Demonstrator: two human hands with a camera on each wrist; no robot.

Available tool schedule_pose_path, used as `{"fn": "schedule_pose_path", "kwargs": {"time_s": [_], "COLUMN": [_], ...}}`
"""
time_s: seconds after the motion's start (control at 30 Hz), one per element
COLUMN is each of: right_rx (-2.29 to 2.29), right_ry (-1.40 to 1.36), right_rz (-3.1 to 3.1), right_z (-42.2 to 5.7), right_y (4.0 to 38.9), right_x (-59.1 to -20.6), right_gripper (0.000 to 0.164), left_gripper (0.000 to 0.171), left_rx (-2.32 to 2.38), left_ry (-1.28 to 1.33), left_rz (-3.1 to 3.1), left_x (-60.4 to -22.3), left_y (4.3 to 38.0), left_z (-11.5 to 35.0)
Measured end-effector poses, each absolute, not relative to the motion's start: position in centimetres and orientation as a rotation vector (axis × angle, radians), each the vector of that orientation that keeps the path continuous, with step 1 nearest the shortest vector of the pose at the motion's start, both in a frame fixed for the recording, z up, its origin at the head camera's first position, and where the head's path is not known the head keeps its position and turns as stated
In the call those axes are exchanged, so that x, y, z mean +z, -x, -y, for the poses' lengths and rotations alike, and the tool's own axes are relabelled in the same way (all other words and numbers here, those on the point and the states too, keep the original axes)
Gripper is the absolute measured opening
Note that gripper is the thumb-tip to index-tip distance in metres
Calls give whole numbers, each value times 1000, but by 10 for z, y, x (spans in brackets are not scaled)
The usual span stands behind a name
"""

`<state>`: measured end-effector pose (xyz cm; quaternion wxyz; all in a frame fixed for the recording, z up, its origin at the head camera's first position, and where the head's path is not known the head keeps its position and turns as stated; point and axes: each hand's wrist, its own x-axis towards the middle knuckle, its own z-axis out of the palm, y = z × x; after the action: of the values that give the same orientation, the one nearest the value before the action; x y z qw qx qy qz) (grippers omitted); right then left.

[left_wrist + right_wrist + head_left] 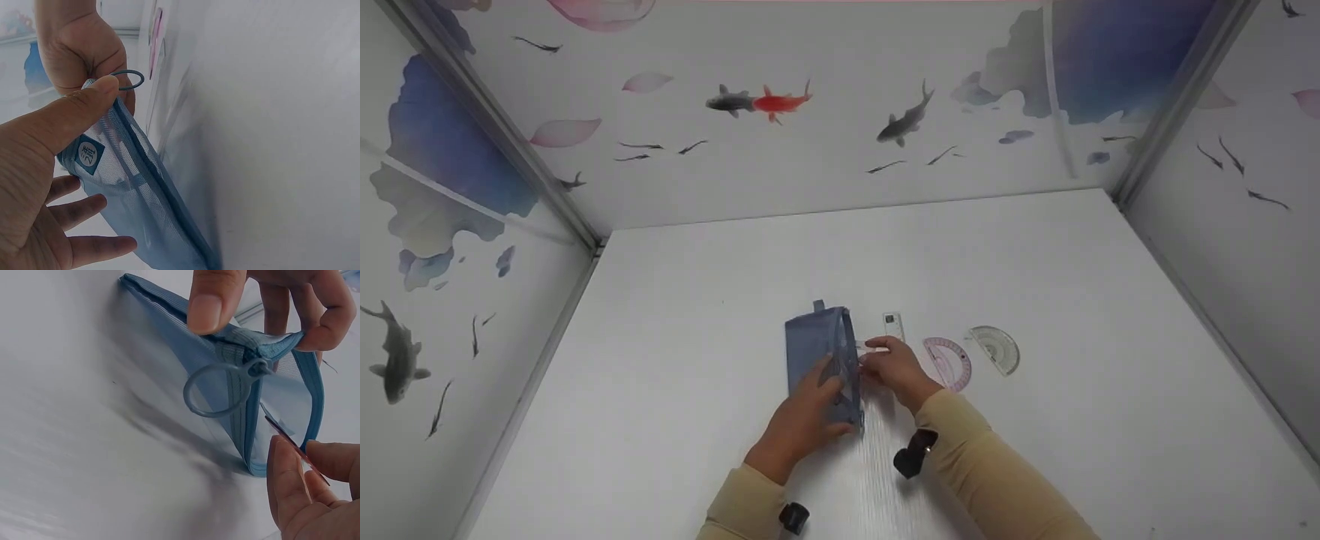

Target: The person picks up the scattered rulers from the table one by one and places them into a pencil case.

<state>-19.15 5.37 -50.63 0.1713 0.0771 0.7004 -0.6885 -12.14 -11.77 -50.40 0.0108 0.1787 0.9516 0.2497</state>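
A blue zip pouch [810, 345] with mesh sides is gripped by my left hand [802, 424], its thumb on one side and fingers on the other. The zip stands open at the end facing my right hand [896, 367]. That hand pinches a thin, flat piece with a reddish edge [288, 437], and its tip reaches into the pouch's mouth. Only the piece's edge shows, so its kind is unclear. A ring-shaped zip pull [189, 392] hangs at the opening. Whatever lies inside the pouch is mostly hidden by the mesh.
Right of the pouch lie a clear ruler [893, 324], a pink protractor [961, 358] and a clear protractor [999, 348], all flat on the white table [697, 315]. Printed panels with fish [911, 124] wall the table at the back and both sides.
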Motion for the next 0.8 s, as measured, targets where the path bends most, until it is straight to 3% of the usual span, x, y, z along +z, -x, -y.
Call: {"fn": "schedule_pose_path", "kwargs": {"time_s": [0.8], "right_rx": [-1856], "right_ry": [-221], "right_rz": [-2034], "right_z": [-43], "right_y": [194], "right_x": [-511], "right_gripper": [43], "left_gripper": [55], "left_rx": [784], "left_ry": [-567], "left_rz": [-2976], "left_x": [-503], "left_y": [120], "left_z": [119]}}
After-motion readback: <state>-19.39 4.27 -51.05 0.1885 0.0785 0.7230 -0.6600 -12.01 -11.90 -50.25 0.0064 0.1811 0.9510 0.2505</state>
